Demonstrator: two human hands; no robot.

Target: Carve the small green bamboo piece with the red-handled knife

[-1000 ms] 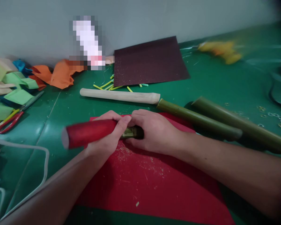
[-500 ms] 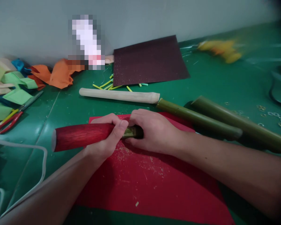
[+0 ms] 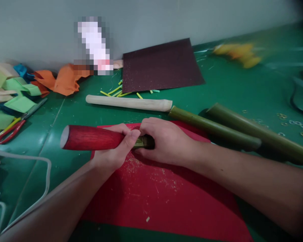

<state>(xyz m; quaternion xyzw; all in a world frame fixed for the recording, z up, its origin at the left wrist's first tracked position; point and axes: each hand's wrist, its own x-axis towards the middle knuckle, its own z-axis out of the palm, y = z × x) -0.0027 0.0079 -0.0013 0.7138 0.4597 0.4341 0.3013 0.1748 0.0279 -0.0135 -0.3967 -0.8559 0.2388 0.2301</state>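
Note:
My left hand is wrapped around a red-covered cylinder that points left, its pale cut end showing. My right hand grips the green bamboo piece that sticks out of the red cylinder's right end. Both hands hover just above a red paper sheet dusted with pale shavings, on the green table.
A pale peeled stick and two long green bamboo stalks lie behind the hands. A dark brown sheet leans by the wall. Coloured paper scraps, red-handled scissors and a white cable are at the left. Small metal rings lie far right.
The red cylinder's left end has swung up and slightly right in my left hand. My right hand has stayed on the bamboo piece.

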